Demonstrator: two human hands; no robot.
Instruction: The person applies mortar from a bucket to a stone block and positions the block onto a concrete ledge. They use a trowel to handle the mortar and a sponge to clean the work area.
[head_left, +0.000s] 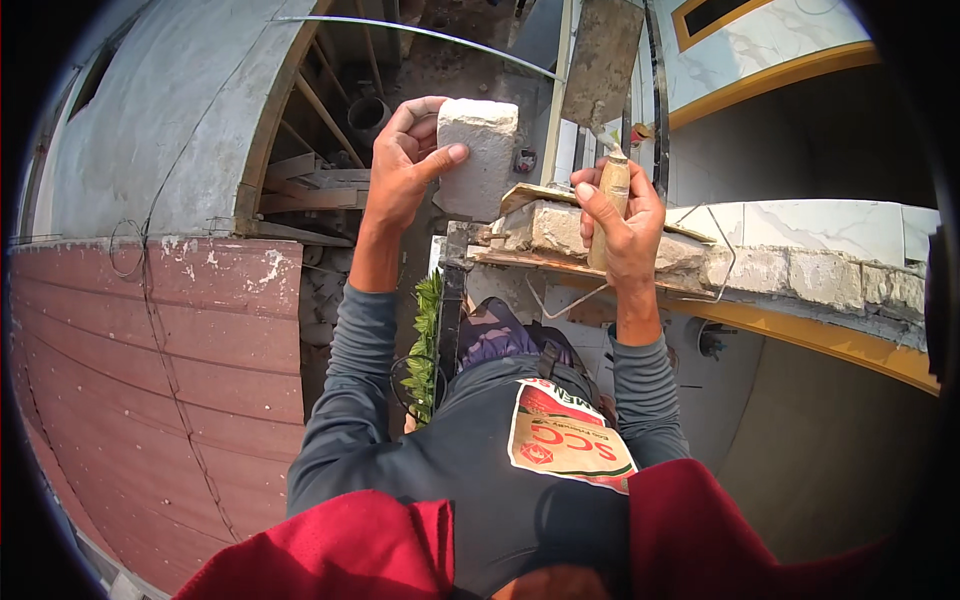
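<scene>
My left hand (405,165) is closed on a pale grey brick (478,160), held upright with the thumb across its near face and the fingers behind. Its top edge is whitish and rough. In my right hand (628,225) is a trowel, gripped by its wooden handle (616,185). The trowel's broad, mortar-stained blade (603,60) points away from me. Below and between the hands, a course of rough bricks (560,228) lies along the top of a wall, with thin wooden boards along it. A bent metal rod (727,262) hooks around that course near my right hand.
Reddish corrugated sheeting (160,350) and a grey wall (170,120) stand at the left. The brick course continues right beside white marbled tiles (830,222). Green leaves (427,340) are close to my left forearm. A pipe (369,115) and loose timber (315,195) lie lower down.
</scene>
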